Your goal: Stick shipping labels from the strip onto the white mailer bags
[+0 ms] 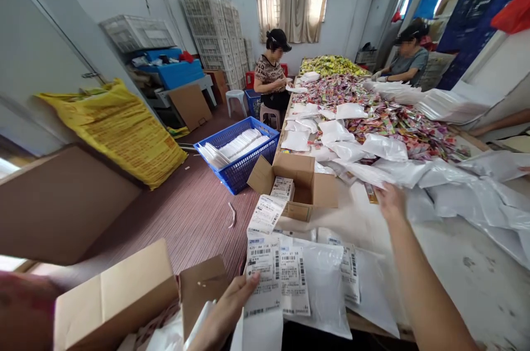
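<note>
My left hand point(227, 307) is closed on a strip of printed shipping labels point(264, 262), thumb on top. The strip runs up from the hand to a small open carton point(304, 212), where a stack of labels point(282, 187) sits inside. Beside the strip lies a filled white mailer bag point(325, 282) bearing a shipping label point(293, 279). More labelled bags overlap behind it. Farther out, my right hand point(391, 202) has its fingers closed at the near edge of a white mailer bag point(364, 173) on the pile. Its fingertips are partly hidden.
Small colourful packets point(414, 127) heap along the table, with white bags around them. A blue basket point(248, 166) of white envelopes stands left of the table. An open cardboard box point(120, 290) is at lower left. Two co-workers point(273, 72) sit farther along; another person's arm shows at right.
</note>
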Tool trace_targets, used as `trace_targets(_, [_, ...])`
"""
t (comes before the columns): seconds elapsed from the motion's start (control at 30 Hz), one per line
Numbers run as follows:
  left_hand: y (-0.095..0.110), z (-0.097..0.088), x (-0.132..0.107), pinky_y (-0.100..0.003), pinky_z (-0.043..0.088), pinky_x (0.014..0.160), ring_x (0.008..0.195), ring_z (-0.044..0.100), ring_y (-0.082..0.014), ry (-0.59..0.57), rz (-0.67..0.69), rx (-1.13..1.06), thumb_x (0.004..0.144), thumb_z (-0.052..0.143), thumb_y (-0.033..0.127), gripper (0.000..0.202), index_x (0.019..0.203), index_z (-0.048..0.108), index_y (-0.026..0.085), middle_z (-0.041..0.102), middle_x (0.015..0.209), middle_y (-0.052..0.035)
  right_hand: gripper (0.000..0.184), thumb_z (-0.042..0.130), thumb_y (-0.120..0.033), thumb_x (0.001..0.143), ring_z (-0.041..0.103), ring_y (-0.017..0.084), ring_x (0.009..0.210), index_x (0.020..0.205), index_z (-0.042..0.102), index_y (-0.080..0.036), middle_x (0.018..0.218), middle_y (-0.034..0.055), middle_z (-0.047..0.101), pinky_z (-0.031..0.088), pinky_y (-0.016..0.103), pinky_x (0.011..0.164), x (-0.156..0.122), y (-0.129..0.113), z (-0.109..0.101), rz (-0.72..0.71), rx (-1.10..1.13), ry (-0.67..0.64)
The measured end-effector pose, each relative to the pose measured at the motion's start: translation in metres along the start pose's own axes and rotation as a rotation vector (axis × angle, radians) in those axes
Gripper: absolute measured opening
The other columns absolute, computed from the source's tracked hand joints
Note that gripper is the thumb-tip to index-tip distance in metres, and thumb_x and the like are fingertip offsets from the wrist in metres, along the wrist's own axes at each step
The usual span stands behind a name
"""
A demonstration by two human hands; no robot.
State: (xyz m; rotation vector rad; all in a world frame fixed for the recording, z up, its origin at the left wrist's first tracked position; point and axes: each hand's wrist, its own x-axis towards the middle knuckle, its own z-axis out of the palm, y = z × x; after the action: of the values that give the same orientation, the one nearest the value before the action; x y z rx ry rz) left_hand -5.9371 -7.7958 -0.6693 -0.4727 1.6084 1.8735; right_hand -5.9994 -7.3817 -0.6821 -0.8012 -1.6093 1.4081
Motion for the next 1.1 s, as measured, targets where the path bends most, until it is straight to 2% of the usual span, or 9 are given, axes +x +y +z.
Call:
trace_targets(0.17, [0.004, -0.006, 0.010, -0.035, 0.058, 0.067, 0.084, 0.073, -0.0310, 0.101, 0.008, -0.118, 0.073, 0.078, 0.036, 0.029, 0.089, 0.073, 0.011, 0.076, 0.083, -0.0129, 0.030, 0.072, -0.042, 0.055, 0.063, 0.020, 0.071, 0.073, 0.059, -0.021, 0.076, 0.0029, 0.063, 0.057, 0.034, 0.061, -0.098, 0.040, -0.136, 0.378, 0.195, -0.008])
trace_targets(0.27, [0.018, -0.002, 0.007, -0.036, 0.058, 0.073, 0.086, 0.072, -0.0317, 0.106, 0.077, -0.162, 0.073, 0.078, 0.032, 0.032, 0.096, 0.072, 0.011, 0.076, 0.087, -0.0138, 0.032, 0.074, -0.048, 0.056, 0.063, 0.025, 0.069, 0.069, 0.062, -0.021, 0.071, 0.0044, 0.064, 0.056, 0.039, 0.060, -0.161, 0.069, -0.169, 0.465, -0.061, -0.206])
trace_targets(0.37, [0.025, 0.010, -0.003, -0.038, 0.058, 0.078, 0.091, 0.071, -0.0327, 0.009, 0.156, -0.174, 0.071, 0.079, 0.034, 0.043, 0.108, 0.070, 0.013, 0.076, 0.093, -0.0124, 0.037, 0.066, -0.057, 0.066, 0.062, 0.030, 0.073, 0.068, 0.062, -0.020, 0.071, 0.0072, 0.063, 0.054, 0.045, 0.067, -0.187, 0.073, -0.164, 0.329, -0.344, -0.435])
trace_targets(0.5, [0.017, 0.033, -0.020, -0.039, 0.053, 0.091, 0.101, 0.068, -0.0317, -0.185, 0.277, -0.041, 0.073, 0.079, 0.029, 0.040, 0.110, 0.072, 0.018, 0.076, 0.102, -0.0099, 0.053, 0.062, -0.065, 0.071, 0.060, 0.035, 0.089, 0.102, 0.061, -0.021, 0.098, 0.0142, 0.063, 0.050, 0.054, 0.079, -0.195, 0.019, -0.137, -0.177, -0.684, -0.174])
trace_targets(0.6, [0.005, 0.046, -0.031, -0.039, 0.048, 0.099, 0.108, 0.065, -0.0338, -0.339, 0.270, 0.162, 0.071, 0.080, 0.027, 0.024, 0.092, 0.078, 0.015, 0.076, 0.103, -0.0120, 0.053, 0.059, -0.040, 0.087, 0.064, 0.025, 0.094, 0.136, 0.042, -0.025, 0.107, 0.0093, 0.065, 0.054, 0.040, 0.081, -0.221, -0.034, -0.096, -0.385, -0.386, -0.493])
trace_targets(0.73, [0.000, 0.049, -0.035, -0.042, 0.051, 0.096, 0.116, 0.061, -0.0372, -0.418, -0.021, -0.104, 0.070, 0.080, 0.040, 0.043, 0.101, 0.075, 0.011, 0.074, 0.107, -0.0158, 0.034, 0.042, -0.004, 0.090, 0.064, 0.017, 0.075, 0.114, 0.057, -0.025, 0.086, 0.0027, 0.068, 0.053, 0.031, 0.068, -0.262, -0.064, -0.037, -0.689, -0.056, -0.745])
trace_targets(0.83, [0.007, 0.050, -0.030, -0.041, 0.056, 0.089, 0.108, 0.066, -0.0354, -0.271, -0.246, -0.318, 0.083, 0.066, 0.031, 0.035, 0.107, 0.071, 0.005, 0.075, 0.098, -0.0188, 0.028, 0.041, -0.003, 0.092, 0.063, 0.016, 0.073, 0.105, 0.057, -0.022, 0.081, 0.0023, 0.066, 0.052, 0.032, 0.072, -0.270, -0.076, -0.029, -0.785, 0.006, -0.781])
trace_targets(0.93, [0.021, 0.046, -0.016, -0.037, 0.059, 0.081, 0.093, 0.072, -0.0300, -0.038, -0.160, -0.389, 0.091, 0.050, 0.017, 0.031, 0.115, 0.065, 0.002, 0.075, 0.091, -0.0183, 0.018, 0.046, -0.021, 0.098, 0.059, 0.016, 0.078, 0.083, 0.055, -0.021, 0.080, 0.0032, 0.059, 0.050, 0.029, 0.069, -0.246, -0.100, -0.056, -0.691, 0.030, -0.789])
trace_targets(1.1, [0.038, 0.012, 0.008, -0.029, 0.060, 0.072, 0.071, 0.073, -0.0200, 0.306, 0.152, -0.411, 0.094, 0.046, 0.011, 0.031, 0.122, 0.058, 0.007, 0.075, 0.080, -0.0083, 0.022, 0.051, -0.041, 0.096, 0.052, 0.015, 0.064, 0.086, 0.049, -0.021, 0.073, 0.0001, 0.052, 0.045, 0.028, 0.061, -0.186, -0.080, -0.081, -0.321, 0.038, -0.268])
